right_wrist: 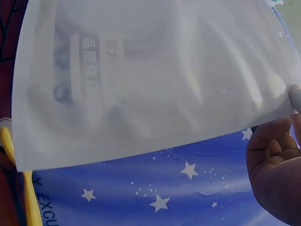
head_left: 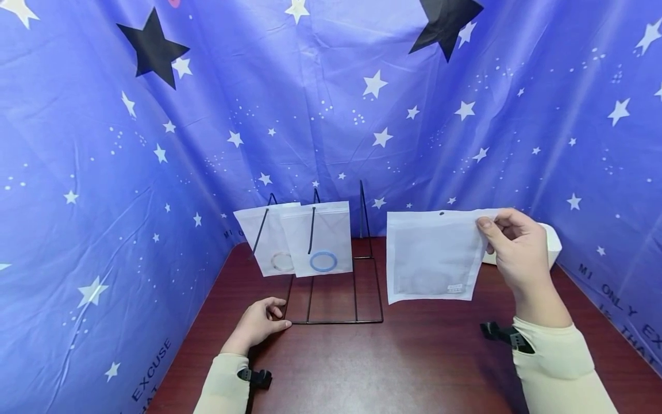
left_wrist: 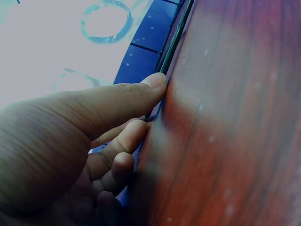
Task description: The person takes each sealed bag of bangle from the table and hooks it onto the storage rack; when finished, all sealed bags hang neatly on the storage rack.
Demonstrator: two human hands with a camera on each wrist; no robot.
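My right hand (head_left: 519,247) pinches the upper right corner of a flat white zip bag (head_left: 434,253), which hangs upright above the table, its hang hole at the top. In the right wrist view printed lettering and a dim shape show through the bag (right_wrist: 155,94). Down at the table, my left hand (head_left: 258,322) holds the front left corner of a black wire display rack (head_left: 336,322), thumb against the rod. Two similar bags hang from the rack's prongs: one with a blue ring (head_left: 323,261) in it, and behind it one with a pale ring (head_left: 281,261).
The rack's right-hand prong (head_left: 362,207) carries no bag. Behind my right hand stands a white container (head_left: 552,244), partly hidden. A blue star-printed cloth (head_left: 331,115) encloses the dark red wooden table (head_left: 362,368) at the back and sides.
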